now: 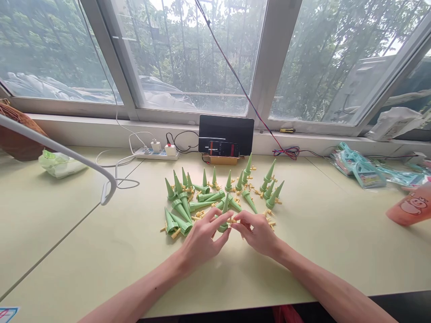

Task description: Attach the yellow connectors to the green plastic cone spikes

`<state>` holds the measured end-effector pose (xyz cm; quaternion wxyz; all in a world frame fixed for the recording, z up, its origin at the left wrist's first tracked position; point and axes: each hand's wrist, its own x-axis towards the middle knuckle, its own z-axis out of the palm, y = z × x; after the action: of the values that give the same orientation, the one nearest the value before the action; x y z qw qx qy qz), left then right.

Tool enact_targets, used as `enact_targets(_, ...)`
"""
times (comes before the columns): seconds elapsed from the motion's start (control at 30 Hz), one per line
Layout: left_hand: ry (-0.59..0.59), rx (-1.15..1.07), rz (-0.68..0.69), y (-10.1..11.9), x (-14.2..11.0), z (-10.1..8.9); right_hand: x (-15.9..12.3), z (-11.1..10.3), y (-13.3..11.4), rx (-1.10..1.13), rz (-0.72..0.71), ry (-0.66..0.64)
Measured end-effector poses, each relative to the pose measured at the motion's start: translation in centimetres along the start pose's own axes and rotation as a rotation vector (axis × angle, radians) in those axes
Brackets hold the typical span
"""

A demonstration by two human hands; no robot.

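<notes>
My left hand (204, 232) is closed around the lower part of a green plastic watering spike (226, 204), which stands point up. Between the fingertips of my right hand (258, 232) is a small yellow valve (231, 220), held against the side of that spike near its base. Behind my hands, several more spikes stand upright with yellow valves at their bases, such as the spike (276, 194) on the right. Other green spikes (182, 207) lie on their sides to the left and in the middle. Loose yellow valves (270, 217) are scattered among them.
A phone (223, 148) leans against a dark tablet (226, 128) at the back. Left of it sits a white power strip (158, 154) with cables. A white metal arm (67, 150) crosses the left side. Packaged turquoise items (360, 166) and a pink cup (409, 206) are at right.
</notes>
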<state>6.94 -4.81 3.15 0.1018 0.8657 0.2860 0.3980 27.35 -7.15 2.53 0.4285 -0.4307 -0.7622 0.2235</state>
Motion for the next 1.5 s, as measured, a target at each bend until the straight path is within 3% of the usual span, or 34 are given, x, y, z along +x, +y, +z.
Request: enact_targets(1.5, -0.067, -0.016, -0.066, -0.31, -0.31, 0.22, 0.10, 0.05, 0.23, -0.014, 0.018, 0.034)
